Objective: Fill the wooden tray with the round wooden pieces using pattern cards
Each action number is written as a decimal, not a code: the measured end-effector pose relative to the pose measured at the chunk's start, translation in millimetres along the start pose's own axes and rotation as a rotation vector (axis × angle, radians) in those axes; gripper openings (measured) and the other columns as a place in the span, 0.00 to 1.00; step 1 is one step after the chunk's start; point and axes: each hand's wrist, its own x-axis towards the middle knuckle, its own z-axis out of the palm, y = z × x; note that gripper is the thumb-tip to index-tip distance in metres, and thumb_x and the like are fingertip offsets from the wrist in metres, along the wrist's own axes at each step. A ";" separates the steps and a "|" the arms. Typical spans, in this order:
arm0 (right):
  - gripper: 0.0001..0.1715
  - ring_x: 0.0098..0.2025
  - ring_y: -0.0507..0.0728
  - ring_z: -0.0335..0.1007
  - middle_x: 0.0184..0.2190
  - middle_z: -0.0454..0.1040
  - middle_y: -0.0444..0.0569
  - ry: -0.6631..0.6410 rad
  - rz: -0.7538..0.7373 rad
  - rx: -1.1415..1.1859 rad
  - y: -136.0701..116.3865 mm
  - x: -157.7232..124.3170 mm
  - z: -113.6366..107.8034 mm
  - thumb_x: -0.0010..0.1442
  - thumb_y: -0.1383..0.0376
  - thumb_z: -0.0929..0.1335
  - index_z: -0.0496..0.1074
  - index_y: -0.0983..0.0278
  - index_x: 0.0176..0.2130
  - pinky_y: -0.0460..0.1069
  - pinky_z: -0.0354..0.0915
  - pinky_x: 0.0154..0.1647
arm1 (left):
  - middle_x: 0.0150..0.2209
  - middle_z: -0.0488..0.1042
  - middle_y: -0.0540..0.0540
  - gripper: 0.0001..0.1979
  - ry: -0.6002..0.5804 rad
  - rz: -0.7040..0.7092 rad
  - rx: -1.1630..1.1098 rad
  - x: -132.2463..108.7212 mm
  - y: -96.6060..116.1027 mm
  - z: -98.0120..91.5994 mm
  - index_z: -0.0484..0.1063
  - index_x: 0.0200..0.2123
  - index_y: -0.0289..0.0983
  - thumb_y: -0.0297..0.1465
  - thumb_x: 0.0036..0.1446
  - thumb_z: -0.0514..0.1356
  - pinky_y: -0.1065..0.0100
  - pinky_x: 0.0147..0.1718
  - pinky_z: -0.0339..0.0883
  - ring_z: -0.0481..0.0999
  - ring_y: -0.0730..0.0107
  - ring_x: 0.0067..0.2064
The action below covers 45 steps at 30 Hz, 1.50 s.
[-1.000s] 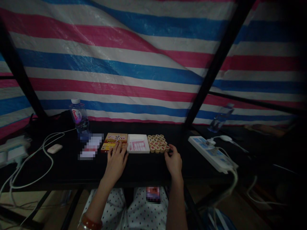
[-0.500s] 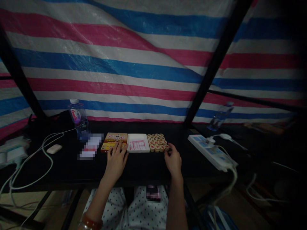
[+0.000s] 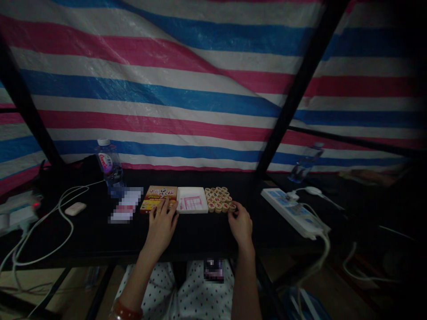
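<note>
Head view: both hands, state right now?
Left hand: open, resting on the box, gripping nothing.
Right hand: curled at the end piece; can't tell if gripping.

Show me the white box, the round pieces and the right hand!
White box (image 3: 192,211): head view, on its near wall.
Round pieces (image 3: 218,200): head view, middle of the group.
Right hand (image 3: 241,222): head view, on its back.

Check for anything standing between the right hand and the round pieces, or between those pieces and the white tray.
Nothing visible stands in either gap: the right hand is at the near right corner of the round pieces, whose left side sits right beside the white tray.
</note>
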 end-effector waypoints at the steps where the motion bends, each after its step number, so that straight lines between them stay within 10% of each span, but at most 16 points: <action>1: 0.20 0.40 0.58 0.68 0.43 0.71 0.53 0.008 -0.003 0.009 0.6 0.0 0.4 0.57 0.65 0.61 0.68 0.64 0.49 0.50 0.61 0.38 | 0.62 0.61 0.41 0.20 0.000 0.000 0.000 0.0 -0.3 0.4 0.63 0.58 0.44 0.35 0.63 0.48 0.50 0.56 0.53 0.58 0.55 0.62; 16: 0.18 0.31 0.57 0.68 0.34 0.73 0.55 0.144 0.076 0.246 12.0 3.8 -1.2 0.50 0.60 0.66 0.69 0.69 0.40 0.50 0.62 0.33 | 0.61 0.62 0.41 0.20 -0.002 0.002 0.013 0.5 0.0 2.2 0.63 0.58 0.44 0.34 0.63 0.49 0.50 0.57 0.52 0.57 0.56 0.63; 24: 0.24 0.30 0.54 0.67 0.40 0.72 0.54 0.081 -0.151 0.472 -47.5 5.5 -23.2 0.51 0.57 0.67 0.66 0.66 0.46 0.48 0.65 0.31 | 0.62 0.61 0.41 0.20 -0.007 -0.003 0.007 0.6 0.7 0.2 0.62 0.58 0.44 0.34 0.63 0.48 0.50 0.57 0.51 0.56 0.56 0.63; 32: 0.13 0.30 0.51 0.68 0.34 0.72 0.46 -0.473 -0.591 0.397 -116.9 38.5 37.2 0.52 0.69 0.65 0.67 0.64 0.41 0.46 0.64 0.34 | 0.61 0.61 0.41 0.20 -0.010 -0.010 -0.031 0.1 1.2 0.3 0.63 0.57 0.45 0.35 0.63 0.49 0.50 0.57 0.50 0.56 0.56 0.63; 40: 0.14 0.33 0.52 0.65 0.33 0.70 0.47 -0.351 -0.541 0.235 -99.6 39.6 79.2 0.53 0.73 0.64 0.66 0.65 0.42 0.47 0.60 0.36 | 0.54 0.69 0.44 0.14 -0.032 -0.077 -0.221 35.9 -2.1 -27.3 0.73 0.45 0.43 0.35 0.62 0.50 0.50 0.56 0.48 0.64 0.58 0.56; 45: 0.13 0.36 0.54 0.65 0.35 0.71 0.48 -0.314 -0.498 0.217 -99.4 40.3 82.0 0.53 0.74 0.64 0.66 0.65 0.40 0.48 0.60 0.39 | 0.43 0.73 0.42 0.14 -0.265 -0.038 -0.163 87.8 -3.1 -32.5 0.77 0.38 0.41 0.35 0.58 0.52 0.55 0.49 0.54 0.67 0.56 0.49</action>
